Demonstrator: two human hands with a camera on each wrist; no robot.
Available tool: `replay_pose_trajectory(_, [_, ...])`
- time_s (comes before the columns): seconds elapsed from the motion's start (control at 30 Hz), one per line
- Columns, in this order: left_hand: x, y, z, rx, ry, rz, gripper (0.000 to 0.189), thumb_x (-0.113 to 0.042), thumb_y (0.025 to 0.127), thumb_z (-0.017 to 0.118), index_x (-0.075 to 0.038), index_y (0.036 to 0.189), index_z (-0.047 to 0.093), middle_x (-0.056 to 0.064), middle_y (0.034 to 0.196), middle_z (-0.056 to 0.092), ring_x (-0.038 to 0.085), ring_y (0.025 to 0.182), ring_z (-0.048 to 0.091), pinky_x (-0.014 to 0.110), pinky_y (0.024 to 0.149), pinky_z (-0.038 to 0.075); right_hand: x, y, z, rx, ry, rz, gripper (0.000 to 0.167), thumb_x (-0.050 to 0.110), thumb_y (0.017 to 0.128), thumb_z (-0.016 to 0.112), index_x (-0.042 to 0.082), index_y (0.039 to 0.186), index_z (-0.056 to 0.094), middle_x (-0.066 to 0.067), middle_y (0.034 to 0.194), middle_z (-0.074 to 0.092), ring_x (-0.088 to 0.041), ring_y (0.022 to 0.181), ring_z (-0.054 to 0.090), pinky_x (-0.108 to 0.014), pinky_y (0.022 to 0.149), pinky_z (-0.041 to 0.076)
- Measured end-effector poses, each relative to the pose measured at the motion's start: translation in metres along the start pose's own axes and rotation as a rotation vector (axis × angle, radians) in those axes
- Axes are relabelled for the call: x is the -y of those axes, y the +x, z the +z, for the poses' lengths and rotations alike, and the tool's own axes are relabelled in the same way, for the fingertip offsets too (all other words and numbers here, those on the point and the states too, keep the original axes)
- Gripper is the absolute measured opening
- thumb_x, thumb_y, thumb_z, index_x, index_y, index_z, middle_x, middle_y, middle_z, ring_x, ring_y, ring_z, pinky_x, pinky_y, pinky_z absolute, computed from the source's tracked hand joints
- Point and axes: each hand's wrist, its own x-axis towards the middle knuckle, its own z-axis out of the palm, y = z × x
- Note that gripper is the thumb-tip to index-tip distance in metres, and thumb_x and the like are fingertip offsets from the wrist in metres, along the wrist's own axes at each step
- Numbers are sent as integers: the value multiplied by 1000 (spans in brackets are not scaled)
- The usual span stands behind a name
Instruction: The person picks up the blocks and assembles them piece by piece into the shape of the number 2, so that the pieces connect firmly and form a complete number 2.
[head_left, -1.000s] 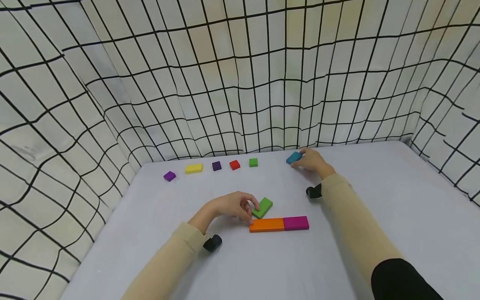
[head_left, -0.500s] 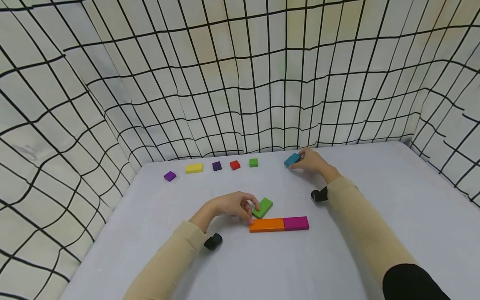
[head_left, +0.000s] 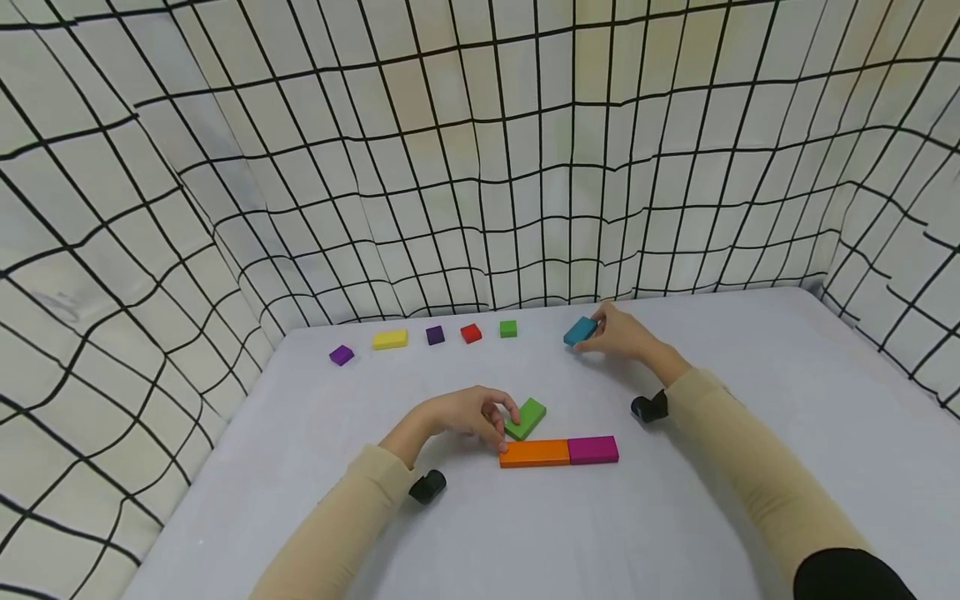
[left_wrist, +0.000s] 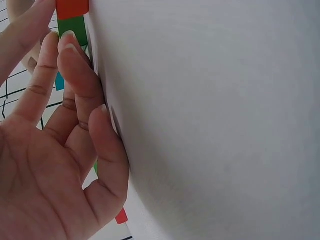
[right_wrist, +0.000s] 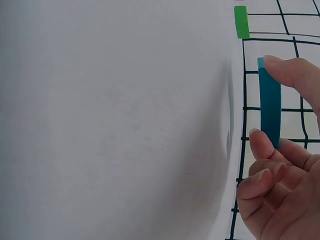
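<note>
My right hand pinches a blue rectangular block by its ends, near the back of the table. In the right wrist view the thumb is at one end of the blue block and fingertips are at the other. My left hand rests on the table, its thumb tip at the left end of an orange block. Its index fingertip touches a green rectangular block, which lies slanted just behind. A magenta block sits end to end with the orange one.
Along the back of the white table lie a purple block, a yellow block, a dark purple block, a red block and a small green block. Black netting rises behind and at the sides.
My right hand has brought the blue block a little left and toward me, with the forearm swinging right. My left hand and the orange, magenta and green blocks stay put.
</note>
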Motion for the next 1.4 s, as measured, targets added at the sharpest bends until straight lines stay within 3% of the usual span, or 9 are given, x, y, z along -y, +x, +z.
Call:
replay_pose_trajectory(0.6, [2,1,0,5,0,9,29,-2,90,76,-8,116,65,2,81,62,14,73,52,23,63,38,7,-21,6,40,-11,-54,66,27,86,83,-9,128,48,-12,95,58,-24,85,52,-32,74,44])
replay_pose_trajectory(1.4, [-1,0,0,0,3,2,28,-4,90,76,-8,116,65,2,81,62,14,73,52,23,64,38,30,-39,18,179,15,-66,61,24,85,84,-5,126,49,-10,95,58,-22,84,53,-31,72,45])
